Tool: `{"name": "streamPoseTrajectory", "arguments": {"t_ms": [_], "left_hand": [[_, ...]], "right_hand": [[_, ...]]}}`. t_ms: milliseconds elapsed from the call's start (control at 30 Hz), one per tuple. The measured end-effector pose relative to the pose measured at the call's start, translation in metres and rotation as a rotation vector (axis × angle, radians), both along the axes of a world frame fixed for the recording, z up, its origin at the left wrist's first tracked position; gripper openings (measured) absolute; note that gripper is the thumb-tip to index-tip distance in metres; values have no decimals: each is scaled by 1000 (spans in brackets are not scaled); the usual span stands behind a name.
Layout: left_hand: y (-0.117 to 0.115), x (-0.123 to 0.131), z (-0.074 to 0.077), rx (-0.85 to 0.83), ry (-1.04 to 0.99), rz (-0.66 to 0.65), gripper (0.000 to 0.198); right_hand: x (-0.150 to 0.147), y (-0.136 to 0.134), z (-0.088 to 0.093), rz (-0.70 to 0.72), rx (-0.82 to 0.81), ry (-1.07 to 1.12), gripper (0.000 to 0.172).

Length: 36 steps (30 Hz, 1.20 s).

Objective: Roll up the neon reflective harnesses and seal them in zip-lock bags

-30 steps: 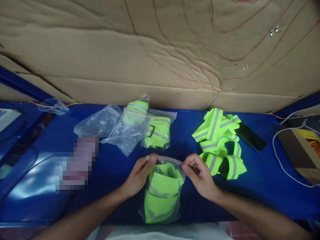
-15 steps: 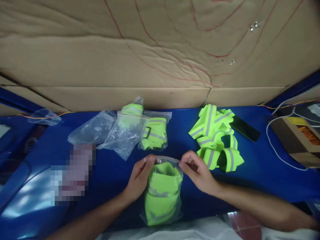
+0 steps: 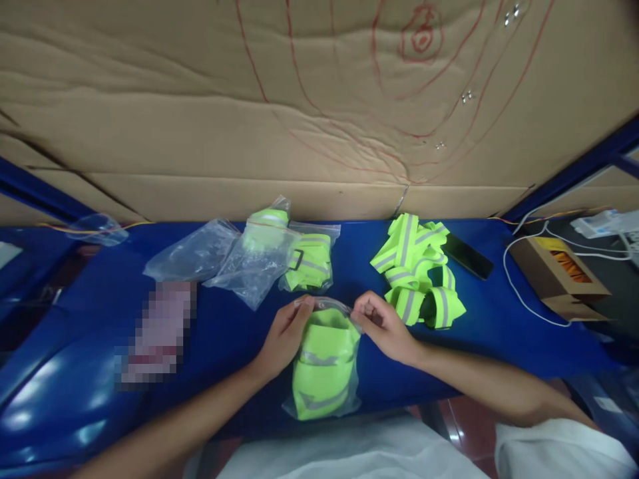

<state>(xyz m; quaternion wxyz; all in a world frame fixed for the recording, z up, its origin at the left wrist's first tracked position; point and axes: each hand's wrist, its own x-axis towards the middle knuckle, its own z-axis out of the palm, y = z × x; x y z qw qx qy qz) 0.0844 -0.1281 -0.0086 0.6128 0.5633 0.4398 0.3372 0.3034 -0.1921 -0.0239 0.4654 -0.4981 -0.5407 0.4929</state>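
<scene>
- At the middle of the near edge of the blue worktop (image 3: 489, 326), a clear zip bag (image 3: 327, 366) hangs or lies mouth away from the person, with a folded fluorescent yellow-green reflective strap (image 3: 324, 340) inside; whether its base touches the worktop I cannot tell.
- At the bag's upper left corner, the left hand (image 3: 283, 332) has thumb and fingers closed together on the zip strip.
- At its upper right corner, the right hand (image 3: 385, 329) pinches the strip between thumb and forefinger, the other fingers curled.
- Toward the left edge lies a pinkish thing (image 3: 162, 329), blurred by pixelation.
- Right of the middle, a tangle of loose reflective straps (image 3: 407, 266) reaches toward the far edge, with a black, phone-like slab (image 3: 469, 256) just beside it.
- By the right edge are a cardboard box (image 3: 552, 276) and a looping white cable (image 3: 528, 309).
- Near the far edge, left of the middle, clear bags (image 3: 192, 253) overlap beside a bagged strap with a black buckle (image 3: 309, 263).
- Beyond the far edge stands a cardboard wall (image 3: 200, 140) with red curved lines.
</scene>
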Motion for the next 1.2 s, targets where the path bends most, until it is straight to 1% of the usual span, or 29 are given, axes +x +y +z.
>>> {"name": "streamPoseTrajectory", "arguments": {"t_ms": [100, 200, 433, 633, 700, 833, 933, 1000, 1100, 1200], "left_hand": [[0, 1, 0, -5, -29, -13, 53], [1, 1, -1, -10, -33, -17, 53], [4, 2, -1, 41, 8, -8, 54], [3, 1, -1, 24, 22, 6, 58], [3, 0, 0, -9, 24, 14, 60], [7, -2, 1, -56, -3, 48, 61], [9, -5, 1, -34, 1, 35, 60], [8, -8, 3, 13, 24, 34, 60], [3, -11, 12, 101, 58, 31, 63], [-3, -13, 20, 123, 60, 26, 65]], "right_hand": [[1, 1, -2, 1, 7, -2, 32], [1, 1, 0, 13, -1, 1, 34], [0, 3, 4, 27, 18, -18, 33], [0, 2, 3, 42, 22, 2, 28], [0, 3, 2, 5, 39, 20, 27], [-1, 6, 3, -170, 85, 109, 28], [0, 8, 9, -215, 80, 177, 31], [2, 8, 17, -196, 65, 209, 32], [7, 8, 28, -124, 8, 248, 37], [11, 9, 35, -41, -74, 224, 35]]}}
